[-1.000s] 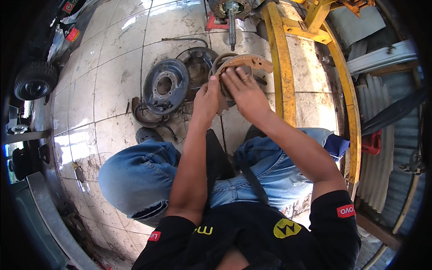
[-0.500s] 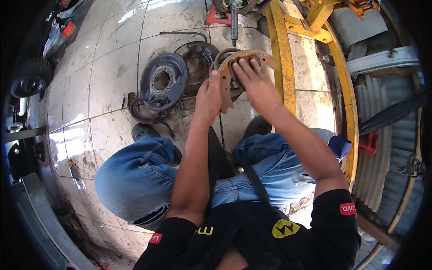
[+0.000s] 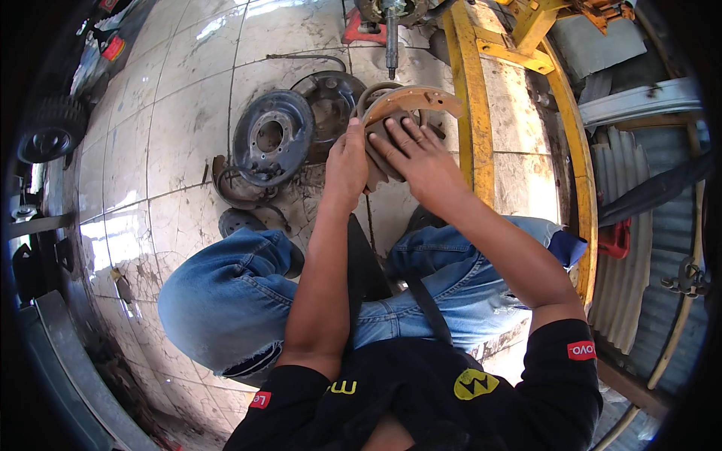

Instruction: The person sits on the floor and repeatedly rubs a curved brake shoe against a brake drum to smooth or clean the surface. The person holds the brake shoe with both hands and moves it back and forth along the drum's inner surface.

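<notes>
My left hand (image 3: 347, 161) is closed round the left side of a curved brown brake shoe (image 3: 414, 99), thumb pointing up along its edge. The shoe is held tilted above the floor, its arc bulging away from me. Against its lining lies a dark brown sheet (image 3: 385, 129) that looks like sandpaper. The outstretched, slightly spread fingers of my right hand (image 3: 421, 161) press this sheet onto the shoe; its thumb is hidden. Just behind the shoe, another curved brake part (image 3: 374, 92) shows partly.
A black brake drum (image 3: 272, 137) leans by a dark backing plate (image 3: 331, 101) on the tiled floor (image 3: 192, 113). A curved shoe with a cable (image 3: 244, 197) lies nearer me. A yellow steel frame (image 3: 475, 105) stands close on the right. An axle shaft (image 3: 392, 45) points toward me.
My right hand has slid toward me and slightly left over the shoe, with the dark sheet under its fingers. The shoe has tilted a little. My left hand keeps its grip.
</notes>
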Demonstrator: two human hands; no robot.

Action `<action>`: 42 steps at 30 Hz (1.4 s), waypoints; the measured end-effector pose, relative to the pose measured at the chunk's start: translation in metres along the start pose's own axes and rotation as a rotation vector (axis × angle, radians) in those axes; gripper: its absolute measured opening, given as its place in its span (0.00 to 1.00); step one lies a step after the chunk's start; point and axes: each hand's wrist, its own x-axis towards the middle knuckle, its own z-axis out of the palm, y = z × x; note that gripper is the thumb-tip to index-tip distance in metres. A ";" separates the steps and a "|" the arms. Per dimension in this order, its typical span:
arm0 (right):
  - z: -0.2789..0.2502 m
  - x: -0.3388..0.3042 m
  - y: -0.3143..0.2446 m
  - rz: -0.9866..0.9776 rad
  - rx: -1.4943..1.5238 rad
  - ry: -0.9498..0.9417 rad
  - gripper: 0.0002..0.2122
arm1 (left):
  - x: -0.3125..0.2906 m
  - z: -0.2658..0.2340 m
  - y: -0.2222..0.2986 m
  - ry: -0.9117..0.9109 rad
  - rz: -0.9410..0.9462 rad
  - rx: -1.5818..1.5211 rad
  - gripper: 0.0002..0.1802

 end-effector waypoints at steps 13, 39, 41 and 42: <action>0.001 0.007 -0.002 0.113 -0.083 -0.016 0.33 | -0.002 0.001 0.007 -0.030 -0.015 -0.042 0.36; -0.002 0.012 0.011 -0.066 0.247 0.177 0.16 | 0.001 -0.003 0.002 -0.072 -0.130 -0.136 0.35; -0.015 0.018 0.024 0.086 0.233 0.307 0.16 | 0.006 -0.007 -0.003 -0.061 -0.123 -0.089 0.35; -0.024 0.022 0.029 0.160 0.225 0.371 0.16 | 0.006 -0.008 -0.004 -0.039 -0.122 -0.067 0.36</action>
